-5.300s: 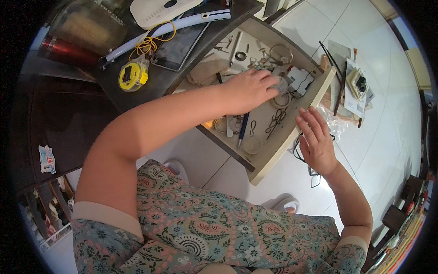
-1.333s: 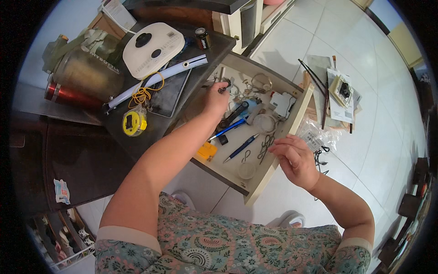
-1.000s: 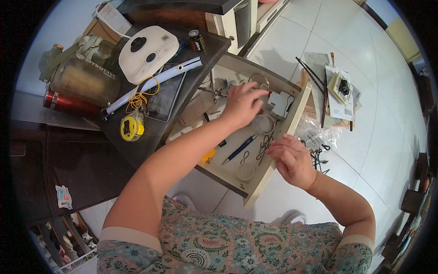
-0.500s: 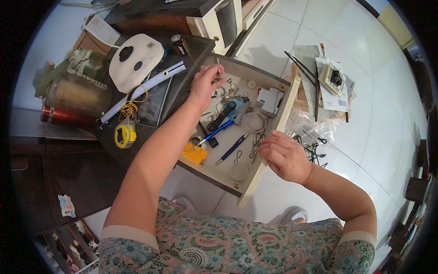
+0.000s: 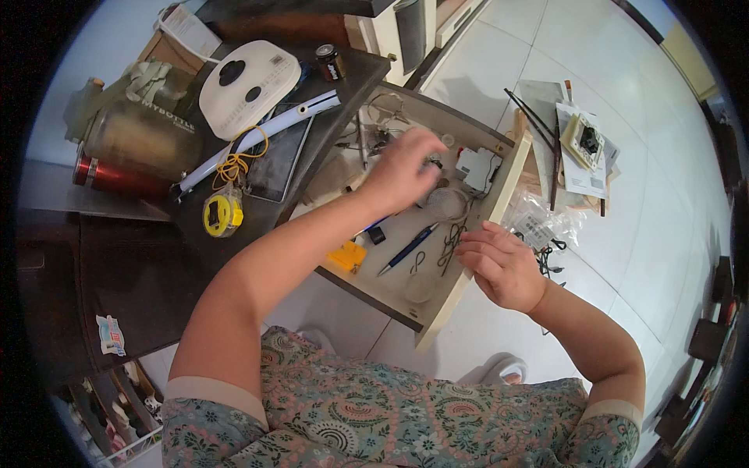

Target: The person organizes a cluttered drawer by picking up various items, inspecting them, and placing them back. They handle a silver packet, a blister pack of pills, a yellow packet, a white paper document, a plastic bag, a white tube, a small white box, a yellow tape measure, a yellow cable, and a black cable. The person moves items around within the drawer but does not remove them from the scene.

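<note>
An open drawer (image 5: 367,295) holds a jumble of small things. Over its middle is my left hand (image 5: 402,173), smeared by motion; its fingers are bent, and what they hold, if anything, is unclear. A small dark thing shows by the fingertips. My right hand (image 5: 503,265) curls its fingers over the top edge of the drawer front (image 5: 511,175). Nearby in the drawer lie a dark blue pen (image 5: 407,249), a yellow case (image 5: 347,256), a coil of clear line (image 5: 447,204), a white plastic box (image 5: 477,169) and dark cord (image 5: 452,243). My left forearm covers part of the contents.
On the dark cabinet top stand a white appliance base (image 5: 250,90), a battery (image 5: 329,62), a white tube (image 5: 261,144), a yellow tape measure (image 5: 223,212) and a large bottle (image 5: 140,148). Papers with a socket (image 5: 583,142) and a clear plastic bag (image 5: 546,226) are on the tiled floor.
My left hand has moved right and nearer, from the drawer's far left side to over its middle. My right hand stays at the drawer front. The whole view has shifted slightly.
</note>
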